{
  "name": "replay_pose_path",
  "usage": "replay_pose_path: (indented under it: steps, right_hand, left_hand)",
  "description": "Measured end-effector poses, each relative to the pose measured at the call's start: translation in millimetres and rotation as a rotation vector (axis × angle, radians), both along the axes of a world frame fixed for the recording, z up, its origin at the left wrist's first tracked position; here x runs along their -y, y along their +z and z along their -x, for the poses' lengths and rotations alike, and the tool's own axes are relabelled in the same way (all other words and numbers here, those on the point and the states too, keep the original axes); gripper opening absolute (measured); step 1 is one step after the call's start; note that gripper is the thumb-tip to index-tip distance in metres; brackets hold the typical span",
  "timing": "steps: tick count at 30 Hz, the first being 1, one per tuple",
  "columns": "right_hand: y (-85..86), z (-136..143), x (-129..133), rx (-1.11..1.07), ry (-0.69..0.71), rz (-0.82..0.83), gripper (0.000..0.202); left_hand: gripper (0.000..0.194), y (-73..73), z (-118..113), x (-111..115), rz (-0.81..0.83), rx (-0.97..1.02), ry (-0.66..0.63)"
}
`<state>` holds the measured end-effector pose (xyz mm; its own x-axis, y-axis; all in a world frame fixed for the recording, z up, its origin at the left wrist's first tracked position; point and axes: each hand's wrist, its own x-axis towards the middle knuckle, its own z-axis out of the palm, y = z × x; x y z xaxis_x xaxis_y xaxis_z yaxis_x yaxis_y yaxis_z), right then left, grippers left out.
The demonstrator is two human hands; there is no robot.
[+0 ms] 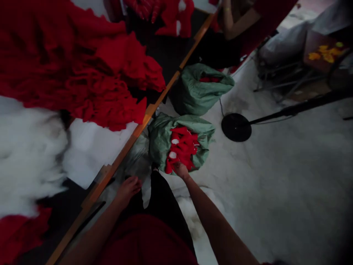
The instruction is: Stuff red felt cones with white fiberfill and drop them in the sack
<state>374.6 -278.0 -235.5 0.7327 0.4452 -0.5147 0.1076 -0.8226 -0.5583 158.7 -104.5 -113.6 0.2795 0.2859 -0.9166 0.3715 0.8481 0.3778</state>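
Observation:
My right hand (181, 170) reaches down to the near rim of an open green sack (160, 134) on the floor. Its fingers close on the edge of a small red cloth piece (169, 167), partly hidden by the hand. More red cloth pieces (185, 141), some with white patches, fill the mouth of this sack. Over my thigh, beside the table edge, my left hand (129, 188) hangs with loosely bent fingers and holds nothing that I can see.
A wood-edged table (121, 159) on the left bears a red fabric heap (91, 73) and white stuffing (27, 151). Behind stands a second green sack (193, 92), near a seated person (248, 18). A round black stand base (236, 127) rests on the floor.

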Motion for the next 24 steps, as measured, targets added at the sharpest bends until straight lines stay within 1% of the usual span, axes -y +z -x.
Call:
replay_pose_path:
  steps: [2,5,8,10,12,14,17,19,22,24]
  right_hand:
    - [3.7,35,-9,-0.117,0.156,0.030,0.027]
    - [13.4,83,-20,-0.238,0.393,0.065,0.025]
    - [22.7,114,-40,-0.275,0.583,0.078,0.018]
    - [28.9,130,-57,-0.271,0.674,0.063,0.012]
    - [36.2,144,-71,-0.266,0.743,0.040,0.011]
    - [44.3,159,-84,-0.265,0.794,0.013,0.012]
    - [56.6,182,-108,-0.266,0.856,-0.033,0.018]
    - [63.4,199,-125,-0.273,0.901,-0.063,0.023]
    - [73.1,226,-146,-0.285,0.952,-0.094,0.027]
    - [82.8,244,-154,-0.293,0.966,-0.102,0.027]
  left_hand:
    - [0.026,9.3,22,1,-0.037,0.003,0.052]
    - [0.026,28.4,63,3,-0.080,0.009,0.186]
    - [0.028,45.5,108,0,-0.120,0.018,0.315]
    - [0.029,54.0,141,-1,-0.152,0.022,0.410]
    - [0.030,60.2,174,2,-0.189,0.017,0.504]
    - [0.032,64.3,203,7,-0.229,-0.011,0.571]
    - [0.037,67.9,238,13,-0.263,-0.051,0.624]
    - [0.039,69.2,258,12,-0.306,-0.059,0.659]
    - [0.040,70.0,287,2,-0.467,-0.123,0.683]
    - [0.040,69.5,306,-10,-0.666,-0.259,0.630]
